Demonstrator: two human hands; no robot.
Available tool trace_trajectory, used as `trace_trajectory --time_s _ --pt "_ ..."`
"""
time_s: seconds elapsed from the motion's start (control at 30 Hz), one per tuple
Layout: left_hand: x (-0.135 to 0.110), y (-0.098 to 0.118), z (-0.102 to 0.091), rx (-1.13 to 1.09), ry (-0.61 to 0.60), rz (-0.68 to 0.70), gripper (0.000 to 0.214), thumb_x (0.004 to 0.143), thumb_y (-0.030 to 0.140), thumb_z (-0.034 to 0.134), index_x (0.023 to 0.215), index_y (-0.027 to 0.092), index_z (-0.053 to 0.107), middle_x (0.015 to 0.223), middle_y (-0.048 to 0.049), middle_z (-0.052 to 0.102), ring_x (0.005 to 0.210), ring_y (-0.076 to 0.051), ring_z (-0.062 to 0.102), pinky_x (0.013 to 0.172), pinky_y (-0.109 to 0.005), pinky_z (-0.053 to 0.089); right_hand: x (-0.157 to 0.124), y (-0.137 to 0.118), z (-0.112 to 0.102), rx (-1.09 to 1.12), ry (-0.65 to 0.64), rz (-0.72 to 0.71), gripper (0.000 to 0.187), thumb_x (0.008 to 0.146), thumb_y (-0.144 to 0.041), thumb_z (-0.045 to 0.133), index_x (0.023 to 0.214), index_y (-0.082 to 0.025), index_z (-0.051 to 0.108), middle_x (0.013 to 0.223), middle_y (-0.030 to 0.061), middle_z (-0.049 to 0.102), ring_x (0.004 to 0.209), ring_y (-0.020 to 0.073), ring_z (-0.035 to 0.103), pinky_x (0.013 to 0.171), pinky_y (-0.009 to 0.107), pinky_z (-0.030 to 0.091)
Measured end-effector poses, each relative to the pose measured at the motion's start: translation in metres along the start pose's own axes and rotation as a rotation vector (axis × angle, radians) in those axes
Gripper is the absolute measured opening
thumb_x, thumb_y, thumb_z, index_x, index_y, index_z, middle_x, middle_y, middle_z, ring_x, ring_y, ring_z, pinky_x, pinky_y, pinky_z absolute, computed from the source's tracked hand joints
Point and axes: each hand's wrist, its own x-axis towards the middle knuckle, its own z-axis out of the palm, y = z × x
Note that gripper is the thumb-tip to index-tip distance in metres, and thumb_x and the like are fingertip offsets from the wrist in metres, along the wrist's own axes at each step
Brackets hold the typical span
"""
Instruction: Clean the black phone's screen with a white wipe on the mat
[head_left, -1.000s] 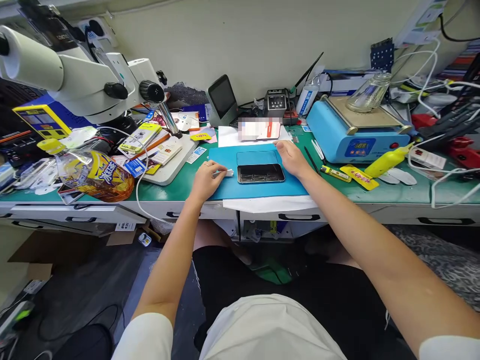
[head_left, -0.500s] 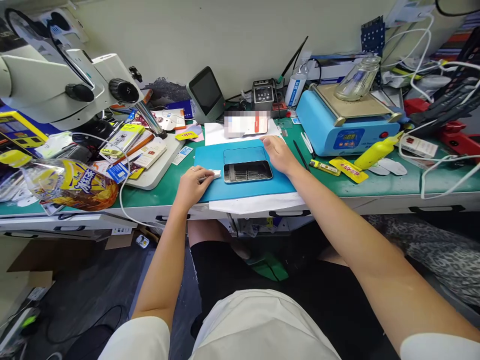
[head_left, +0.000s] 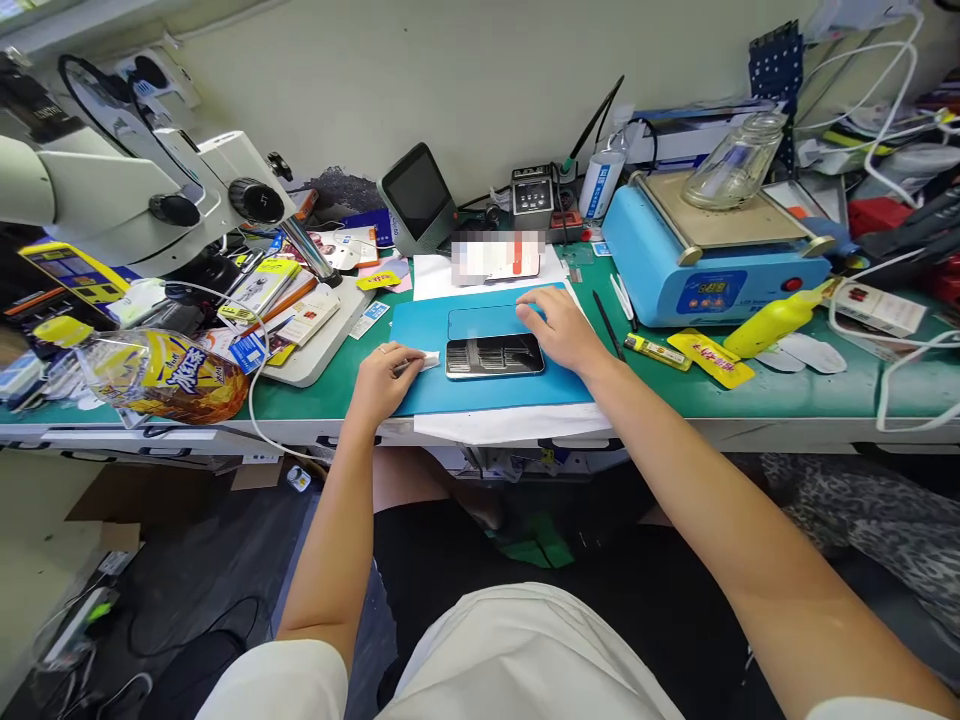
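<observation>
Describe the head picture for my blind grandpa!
A person's left hand pinches a small white thing beside a dark phone on a blue mat; the right hand is near the phone's far right corner. A microscope stands left, a blue machine right.

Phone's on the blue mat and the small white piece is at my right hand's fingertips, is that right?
Not quite: the head view shows the small white piece at the fingertips of your left hand. The phone is on the blue mat, as you say.
</observation>
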Motion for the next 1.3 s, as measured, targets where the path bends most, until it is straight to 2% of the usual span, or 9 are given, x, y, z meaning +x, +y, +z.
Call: trace_trajectory --time_s 0.13,0.27,0.4,0.53,0.67,0.83,0.93,1.07,1.3 --pt "0.000 0.000 0.001 -0.004 0.006 0.016 0.018 0.098 0.029 0.059 0.093 0.023 0.075 0.095 -0.0054 0.075 0.090 -0.021 0.068 0.082 -0.032 0.053 -0.004 -0.002 -0.003 -0.008 -0.024 0.002 0.042 0.101 -0.055 0.047 0.112 -0.023 0.071 0.120 0.0138 0.070 0.120 0.0344 0.058 0.106 0.054 0.044" --pt "0.002 0.002 -0.001 -0.001 0.036 0.038 0.014 0.096 0.026 0.061 0.091 0.022 0.073 0.088 -0.0037 0.073 0.083 -0.020 0.066 0.077 -0.030 0.052 -0.005 -0.006 -0.003 -0.008 -0.042 0.009 0.034 0.100 -0.042 0.048 0.112 -0.021 0.071 0.120 0.0145 0.071 0.119 0.0345 0.058 0.105 0.055 0.045" --pt "0.011 0.014 -0.001 0.017 0.114 0.042 0.012 0.098 0.023 0.059 0.092 0.022 0.070 0.088 -0.0030 0.071 0.080 -0.019 0.063 0.078 -0.031 0.050 -0.005 -0.011 -0.002 -0.005 -0.059 0.001 0.031 0.098 -0.040 0.049 0.111 -0.022 0.070 0.120 0.0140 0.071 0.120 0.0347 0.059 0.105 0.054 0.045" --pt "0.019 0.039 0.014 0.040 0.194 0.057 0.012 0.100 0.018 0.055 0.097 0.021 0.067 0.095 -0.0046 0.071 0.088 -0.020 0.064 0.082 -0.031 0.050 -0.007 -0.014 -0.003 -0.004 -0.061 -0.010 0.031 0.099 -0.040 0.049 0.111 -0.021 0.070 0.120 0.0141 0.070 0.119 0.0339 0.059 0.103 0.052 0.047" --pt "0.018 0.061 0.033 0.061 0.144 0.123 0.010 0.097 0.015 0.060 0.094 0.023 0.066 0.098 -0.0030 0.072 0.094 -0.021 0.065 0.086 -0.031 0.050 -0.007 -0.015 -0.001 0.011 -0.057 -0.032 0.030 0.099 -0.040 0.050 0.110 -0.021 0.069 0.119 0.0139 0.071 0.117 0.0336 0.060 0.103 0.052 0.047" --pt "0.006 0.067 0.039 0.068 0.119 0.119 0.020 0.093 0.005 0.053 0.093 0.023 0.062 0.103 -0.0037 0.073 0.100 -0.022 0.067 0.090 -0.033 0.052 -0.006 -0.018 0.007 0.037 -0.079 -0.056 0.022 0.099 -0.038 0.051 0.096 -0.023 0.067 0.113 0.0119 0.071 0.113 0.0314 0.060 0.102 0.050 0.047" --pt "-0.002 0.065 0.039 0.057 0.115 0.103 0.016 0.096 0.010 0.053 0.097 0.023 0.063 0.105 -0.0049 0.074 0.103 -0.023 0.068 0.092 -0.035 0.053 -0.007 -0.019 0.008 0.034 -0.090 -0.062 0.020 0.099 -0.037 0.051 0.092 -0.024 0.065 0.112 0.0117 0.071 0.112 0.0310 0.060 0.100 0.050 0.049" --pt "-0.008 0.061 0.043 0.058 0.100 0.120 0.011 0.101 0.023 0.057 0.108 0.023 0.066 0.113 -0.0073 0.073 0.110 -0.025 0.067 0.097 -0.039 0.054 -0.013 -0.022 -0.005 0.032 -0.069 -0.088 0.020 0.100 -0.037 0.051 0.095 -0.024 0.065 0.115 0.0115 0.072 0.116 0.0315 0.060 0.102 0.050 0.048" --pt "-0.005 0.057 0.043 0.134 0.005 0.173 0.035 0.106 0.034 0.055 0.138 0.020 0.059 0.136 -0.0127 0.067 0.128 -0.030 0.062 0.109 -0.045 0.052 -0.020 -0.026 -0.019 -0.015 -0.119 -0.223 0.025 0.103 -0.041 0.051 0.107 -0.023 0.068 0.114 0.0113 0.074 0.111 0.0306 0.065 0.098 0.048 0.051"
